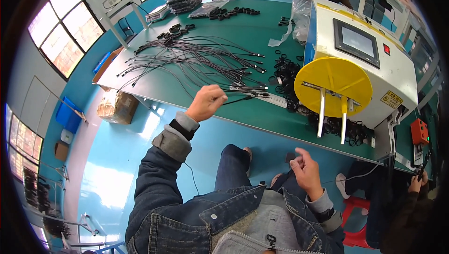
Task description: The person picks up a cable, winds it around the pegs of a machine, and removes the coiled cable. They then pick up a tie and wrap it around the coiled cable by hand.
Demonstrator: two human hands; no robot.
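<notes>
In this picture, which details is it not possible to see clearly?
In the head view:
Left hand: its curled fingers hide whether it grips the nearest cable.
Cable bundle: strands overlap, so their number is unclear.
Machine screen: too small and pale to read.
Red stool: partly hidden by the co-worker's leg.

Whether the left hand (pixel 206 103) touches the nearest cable (pixel 238 99) is unclear.

A bare strip of green tabletop (pixel 255 113) runs in front of the thin black cables (pixel 187 60), leaving passage. Rightward, two straight pale rods (pixel 322 113) jutting from a round yellow disc (pixel 334 75) obstruct.
</notes>
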